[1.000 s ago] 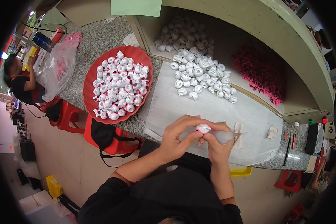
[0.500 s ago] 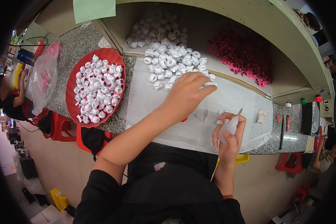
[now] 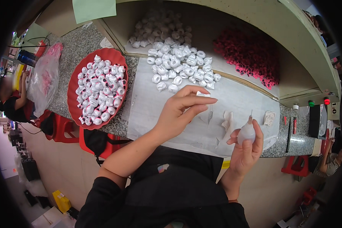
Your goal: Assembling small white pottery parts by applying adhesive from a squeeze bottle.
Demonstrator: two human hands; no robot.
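Observation:
Pinched in the fingers of my left hand is a small white rounded part, mostly hidden behind the fingers. It is held above the white sheet, just on my side of a pile of similar white hollow parts. My right hand is wrapped round a translucent squeeze bottle. The bottle's thin needle tip points up and away from me. The two hands are apart, and the needle does not touch the white part.
At the left stands a red scalloped tray heaped with white parts with pink inserts. Small pink pieces are piled under the shelf. Crumpled tissues lie on the white sheet. A red pen-like tool lies at the right. Co-workers sit on both sides.
My left hand has drawn back from the pile toward me with a white part in its fingers. My right hand has moved to the right, and the bottle stands more upright.

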